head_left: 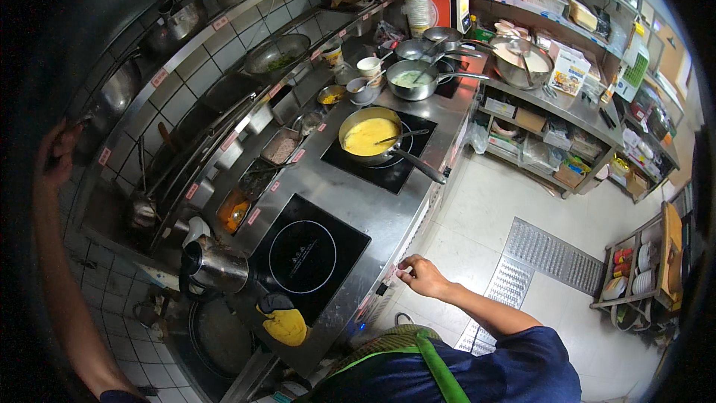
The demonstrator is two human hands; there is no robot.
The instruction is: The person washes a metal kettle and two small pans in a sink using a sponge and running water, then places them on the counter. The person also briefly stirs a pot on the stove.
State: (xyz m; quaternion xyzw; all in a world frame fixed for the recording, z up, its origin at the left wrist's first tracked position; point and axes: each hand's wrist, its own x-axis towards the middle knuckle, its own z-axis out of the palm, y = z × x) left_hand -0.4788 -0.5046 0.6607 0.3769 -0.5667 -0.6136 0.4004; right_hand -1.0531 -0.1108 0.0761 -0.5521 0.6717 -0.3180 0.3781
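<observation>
My left hand is raised at the far left, its fingers curled near the handle end of a metal pan on the upper wall shelf; whether it grips the handle, I cannot tell. Near the counter's front edge, my right hand hangs with bent fingers and holds nothing visible. Between them lies a black induction hob with a white ring. Farther along, a saucepan with yellow liquid and a utensil stands on another hob. A steel kettle and a yellow and black cloth are close by.
Food trays line the back of the steel counter. Several more pans, including one with pale green liquid, stand at the far end. A shelving unit is beyond the tiled floor, and a dish rack stands at right.
</observation>
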